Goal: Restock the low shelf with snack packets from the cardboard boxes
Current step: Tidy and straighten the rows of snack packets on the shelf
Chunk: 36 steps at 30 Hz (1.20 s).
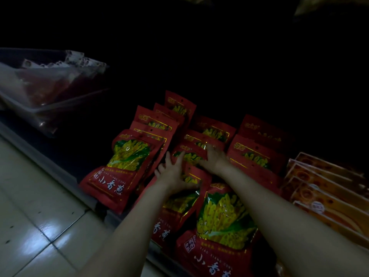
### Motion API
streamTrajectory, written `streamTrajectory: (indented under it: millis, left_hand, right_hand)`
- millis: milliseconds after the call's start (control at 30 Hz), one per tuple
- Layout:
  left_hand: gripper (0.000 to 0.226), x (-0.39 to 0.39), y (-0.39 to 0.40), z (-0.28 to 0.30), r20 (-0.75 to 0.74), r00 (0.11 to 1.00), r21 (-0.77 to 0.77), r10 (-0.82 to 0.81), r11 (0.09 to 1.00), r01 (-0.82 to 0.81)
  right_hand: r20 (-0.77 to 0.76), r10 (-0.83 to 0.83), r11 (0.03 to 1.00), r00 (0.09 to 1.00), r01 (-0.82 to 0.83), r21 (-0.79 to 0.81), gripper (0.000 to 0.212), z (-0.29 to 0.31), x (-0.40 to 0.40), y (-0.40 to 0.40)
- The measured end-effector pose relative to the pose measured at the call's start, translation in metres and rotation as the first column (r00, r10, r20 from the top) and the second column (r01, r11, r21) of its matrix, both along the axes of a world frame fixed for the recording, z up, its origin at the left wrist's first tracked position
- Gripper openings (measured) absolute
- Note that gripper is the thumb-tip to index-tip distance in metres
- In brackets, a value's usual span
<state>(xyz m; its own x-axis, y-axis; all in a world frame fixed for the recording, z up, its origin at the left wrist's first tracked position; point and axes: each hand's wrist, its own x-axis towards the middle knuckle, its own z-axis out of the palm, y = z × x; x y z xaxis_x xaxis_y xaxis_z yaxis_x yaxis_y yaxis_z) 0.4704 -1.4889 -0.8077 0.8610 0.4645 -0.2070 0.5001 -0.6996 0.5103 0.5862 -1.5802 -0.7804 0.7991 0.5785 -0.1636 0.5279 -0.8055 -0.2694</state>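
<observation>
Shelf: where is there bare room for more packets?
Bare: the dark shelf floor between the clear bags and the leftmost red packets. Crowded: red rows under both hands, tight against the orange packs.

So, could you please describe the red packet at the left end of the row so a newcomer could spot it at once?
Start at the low shelf running along the pale tiled floor. Among the red snack packets, find the leftmost stack; the front packet leans there, just left of the left hand. Unlike its overlapped neighbours, its whole face shows: yellow-green picture above large white characters.
</observation>
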Motion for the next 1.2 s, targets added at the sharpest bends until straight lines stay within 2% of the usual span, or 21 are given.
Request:
streamTrajectory:
  millis: [67,133,200,267,333,367,500,600,700,767,833,933,1033,1133,1200]
  left_hand:
    - [0.107,0.004,-0.001,0.002,0.089,0.996,0.007,0.003,1.000,-0.004]
    - [0.098,0.006,0.002,0.002,0.232,0.973,-0.021,0.019,1.000,-0.014]
    - [0.087,0.007,0.006,0.002,0.303,0.951,-0.068,0.067,0.996,-0.048]
    - [0.069,0.009,0.011,0.003,0.330,0.935,-0.112,0.131,0.989,-0.099]
    - [0.048,0.010,0.015,0.005,0.384,0.904,-0.097,0.187,0.982,-0.162]
    - [0.042,0.011,0.017,0.008,0.409,0.887,-0.088,0.214,0.977,-0.195]
    - [0.036,0.015,0.023,0.013,0.475,0.823,-0.125,0.310,0.950,-0.286]
    - [0.035,0.023,0.023,0.017,0.502,0.785,-0.187,0.362,0.932,-0.311]
    - [0.033,0.027,0.020,0.015,0.513,0.753,-0.228,0.412,0.911,-0.343]
    - [0.033,0.028,0.022,0.011,0.522,0.719,-0.250,0.459,0.888,-0.386]
    - [0.033,0.027,0.025,0.010,0.537,0.696,-0.258,0.477,0.878,-0.403]
    - [0.041,0.027,0.030,0.010,0.545,0.755,-0.144,0.363,0.928,-0.343]
    - [0.059,0.033,0.031,0.008,0.503,0.855,0.005,0.125,0.989,-0.147]
    - [0.065,0.045,0.029,0.002,0.266,0.962,0.116,-0.063,0.993,0.033]
    - [0.055,0.049,0.026,-0.001,0.075,0.988,0.279,-0.136,0.954,0.110]
  right_hand:
    - [-0.017,0.032,0.999,0.999,-0.031,0.023,0.059,-0.002,0.002,0.004]
    - [-0.044,0.029,0.987,0.999,-0.021,0.162,0.047,0.000,0.004,0.005]
    - [-0.077,-0.013,0.964,0.997,0.033,0.263,0.052,0.004,0.006,0.004]
    - [-0.089,-0.045,0.975,0.995,0.063,0.214,0.061,0.007,0.013,0.003]
    - [-0.097,-0.047,0.986,0.994,0.061,0.153,0.048,0.008,0.017,0.002]
    - [-0.091,-0.041,0.981,0.995,0.057,0.183,0.039,0.007,0.019,0.001]
    - [0.009,-0.076,0.918,0.997,0.067,0.391,0.037,0.016,0.022,-0.010]
    - [0.075,0.005,0.942,0.997,-0.030,0.336,0.042,0.023,0.029,-0.014]
    - [-0.029,0.086,0.960,0.996,-0.075,0.269,0.031,0.024,0.030,-0.011]
    - [-0.063,0.075,0.942,0.995,-0.050,0.331,0.032,0.024,0.030,-0.008]
    - [-0.023,0.054,0.937,0.998,-0.043,0.346,0.034,0.022,0.031,-0.003]
    - [0.022,0.029,0.954,0.999,-0.034,0.299,0.038,0.020,0.028,0.005]
    - [0.020,0.029,0.967,0.999,-0.034,0.252,0.036,0.020,0.028,0.008]
    - [0.170,-0.001,1.000,0.985,-0.004,0.029,0.044,0.025,0.031,0.005]
    - [0.135,-0.018,0.998,0.991,0.027,-0.061,0.057,0.025,0.035,0.001]
